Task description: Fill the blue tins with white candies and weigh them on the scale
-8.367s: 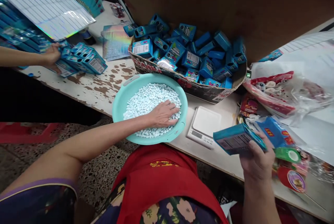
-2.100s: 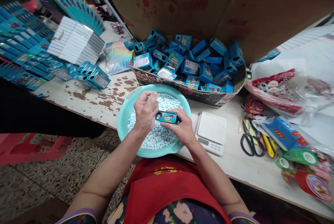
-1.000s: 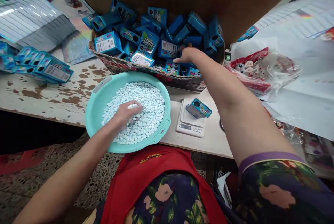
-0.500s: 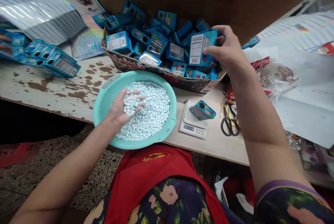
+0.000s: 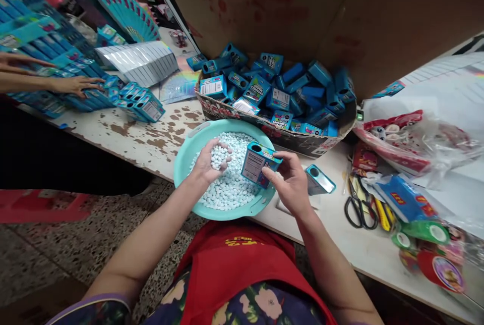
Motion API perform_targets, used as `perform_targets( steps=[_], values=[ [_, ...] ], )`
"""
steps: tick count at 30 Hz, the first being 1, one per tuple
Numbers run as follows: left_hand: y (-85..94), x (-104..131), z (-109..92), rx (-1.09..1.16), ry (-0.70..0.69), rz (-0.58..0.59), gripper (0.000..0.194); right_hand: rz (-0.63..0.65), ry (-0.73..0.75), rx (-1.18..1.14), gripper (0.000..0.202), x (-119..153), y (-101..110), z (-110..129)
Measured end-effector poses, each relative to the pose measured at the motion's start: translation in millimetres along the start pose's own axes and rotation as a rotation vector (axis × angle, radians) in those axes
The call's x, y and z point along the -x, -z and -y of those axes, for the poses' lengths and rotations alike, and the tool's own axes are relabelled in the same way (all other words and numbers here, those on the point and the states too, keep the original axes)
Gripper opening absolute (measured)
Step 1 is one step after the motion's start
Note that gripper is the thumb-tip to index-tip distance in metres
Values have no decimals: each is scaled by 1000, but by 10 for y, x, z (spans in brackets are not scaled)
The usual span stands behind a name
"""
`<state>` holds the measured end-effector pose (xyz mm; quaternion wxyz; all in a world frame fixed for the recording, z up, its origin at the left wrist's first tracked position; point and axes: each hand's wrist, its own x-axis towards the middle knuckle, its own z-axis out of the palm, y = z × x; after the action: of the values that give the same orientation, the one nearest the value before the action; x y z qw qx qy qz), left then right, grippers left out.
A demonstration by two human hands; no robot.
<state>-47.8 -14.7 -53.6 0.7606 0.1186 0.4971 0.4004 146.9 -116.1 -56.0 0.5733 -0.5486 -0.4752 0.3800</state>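
Observation:
My left hand [image 5: 204, 164] is cupped, palm up, around a handful of small white candies [image 5: 220, 157] above the basin. Held between the thumb and fingers of my right hand [image 5: 294, 181] is a blue candy box [image 5: 257, 166], upright, with a round hole in its top. This box is over the right side of the turquoise basin [image 5: 182, 163], whose loose pale candies [image 5: 227, 194] lie below both hands. Behind my right hand, another blue box [image 5: 321, 179] stands at the kitchen scale [image 5: 283, 206], which is mostly hidden.
A cardboard carton [image 5: 302, 146] full of blue boxes stands behind the basin. To the right lie scissors [image 5: 361, 211], a yellow cutter [image 5: 384, 214], green tape [image 5: 425, 231] and plastic bags [image 5: 446, 138]. At left, another person's hand [image 5: 77, 85] touches rows of blue boxes.
My right hand has brought a blue box from the carton down and left to the basin. My left hand has drawn its fingers in around the candies. The view has shifted.

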Motion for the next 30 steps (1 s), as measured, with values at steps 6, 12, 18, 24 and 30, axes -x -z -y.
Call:
perform_targets(
  steps=[6,12,18,24,30],
  values=[
    [153,-17,68,54,-8,27,17,-127,-145,-257,61,17,142,88],
    [33,86,-40,105,-67,121,22,29,-183,-7,50,25,-138,92],
    [-295,241,-119,112,-458,196,29,91,75,260,40,-97,-496,25],
    [-355,132,5,71,-569,122,36,110,114,348,38,-142,-586,-21],
    [-364,158,17,-43,-603,176,31,124,110,332,39,-151,-588,-5]
  ],
)
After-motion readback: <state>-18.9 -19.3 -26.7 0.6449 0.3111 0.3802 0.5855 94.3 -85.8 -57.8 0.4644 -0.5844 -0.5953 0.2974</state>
